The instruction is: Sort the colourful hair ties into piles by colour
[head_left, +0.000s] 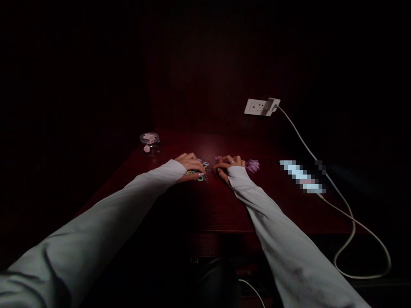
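Note:
My left hand (192, 166) lies low over the dark red table, thumb and fingertips drawn together at a thin metallic-looking piece (209, 169) too small to name. From the right, my right hand (231, 164) meets the same piece with thumb and forefinger bent inward. Small coloured rings lie around my left fingers, among them a green ring (200, 179) and a pale blue ring (206, 164); others are partly covered by the hand. Just right of my right hand is a bundle of purple strips (253, 165). Some pink bits (218, 158) show behind its fingers.
A clear lidded jar (150, 144) with pink pieces stands at the table's left. On the right lies a blurred-out, lit phone-like device (302, 176) with a white cable (353, 220) looping past the table edge. A charger sits in the wall socket (256, 107). The surroundings are very dark.

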`<state>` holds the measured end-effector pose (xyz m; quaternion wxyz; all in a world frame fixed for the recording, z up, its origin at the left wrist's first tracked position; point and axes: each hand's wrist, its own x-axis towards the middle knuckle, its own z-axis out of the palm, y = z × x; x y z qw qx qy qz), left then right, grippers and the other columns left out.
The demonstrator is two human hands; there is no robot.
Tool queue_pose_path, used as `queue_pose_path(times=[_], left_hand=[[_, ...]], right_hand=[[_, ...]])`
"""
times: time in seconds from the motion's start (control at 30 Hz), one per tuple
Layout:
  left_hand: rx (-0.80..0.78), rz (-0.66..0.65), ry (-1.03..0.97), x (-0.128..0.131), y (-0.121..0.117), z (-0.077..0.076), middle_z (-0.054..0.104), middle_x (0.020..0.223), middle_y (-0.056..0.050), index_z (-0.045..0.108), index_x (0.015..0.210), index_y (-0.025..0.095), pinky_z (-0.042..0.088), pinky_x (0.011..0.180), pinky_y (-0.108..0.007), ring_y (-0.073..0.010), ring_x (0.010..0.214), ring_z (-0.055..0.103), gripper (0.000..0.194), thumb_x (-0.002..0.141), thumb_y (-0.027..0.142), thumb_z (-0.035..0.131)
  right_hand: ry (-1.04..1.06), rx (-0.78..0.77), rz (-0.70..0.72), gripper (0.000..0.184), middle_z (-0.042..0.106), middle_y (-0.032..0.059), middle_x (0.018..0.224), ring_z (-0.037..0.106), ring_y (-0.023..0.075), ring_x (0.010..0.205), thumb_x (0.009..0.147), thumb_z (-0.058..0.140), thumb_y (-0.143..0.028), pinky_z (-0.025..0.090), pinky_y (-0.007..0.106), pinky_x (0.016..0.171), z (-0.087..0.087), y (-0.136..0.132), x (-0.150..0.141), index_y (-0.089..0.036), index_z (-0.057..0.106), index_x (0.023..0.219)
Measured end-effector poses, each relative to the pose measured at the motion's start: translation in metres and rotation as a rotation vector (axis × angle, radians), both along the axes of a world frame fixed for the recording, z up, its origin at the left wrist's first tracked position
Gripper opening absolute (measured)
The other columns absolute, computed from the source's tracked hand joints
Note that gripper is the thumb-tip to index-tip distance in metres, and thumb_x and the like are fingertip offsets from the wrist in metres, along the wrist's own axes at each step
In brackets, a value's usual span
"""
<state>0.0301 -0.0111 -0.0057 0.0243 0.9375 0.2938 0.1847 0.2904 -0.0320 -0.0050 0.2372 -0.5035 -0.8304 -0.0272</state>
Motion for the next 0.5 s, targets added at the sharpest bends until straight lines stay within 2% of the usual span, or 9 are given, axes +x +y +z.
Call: queue_pose_path(times=[0.13, 0.23, 0.5], left_hand=[[0.019, 0.035, -0.037, -0.004, -0.003, 0.005, 0.075, 0.114, -0.002, 0.075, 0.114, 0.028, 0.034, 0.089, -0.034, -0.0207, 0.104, 0.053, 0.036, 0.104, 0.048, 0.046], [0.023, 0.030, -0.040, -0.005, -0.007, 0.010, 0.075, 0.115, -0.001, 0.074, 0.114, 0.027, 0.034, 0.088, -0.034, -0.0206, 0.103, 0.053, 0.037, 0.106, 0.048, 0.044], [0.018, 0.000, -0.024, -0.003, -0.013, 0.020, 0.075, 0.114, -0.002, 0.074, 0.113, 0.025, 0.034, 0.089, -0.035, -0.0215, 0.105, 0.054, 0.039, 0.107, 0.047, 0.042]], right_hand=[[0.088, 0.001, -0.003, 0.021, 0.066, 0.0041, 0.119, 0.044, 0.0272, 0.108, 0.093, 0.064, -0.041, 0.031, 0.042, 0.092, -0.001, -0.004, 0.001, -0.038, 0.079, 0.108], [0.122, -0.001, -0.038, 0.026, 0.066, 0.0040, 0.119, 0.044, 0.0278, 0.108, 0.089, 0.069, -0.051, 0.030, 0.041, 0.091, -0.002, -0.003, 0.000, -0.039, 0.078, 0.110], [0.056, 0.015, -0.093, 0.027, 0.066, 0.0051, 0.115, 0.044, 0.0285, 0.107, 0.088, 0.070, -0.057, 0.028, 0.039, 0.086, -0.004, 0.001, -0.008, -0.034, 0.080, 0.097]])
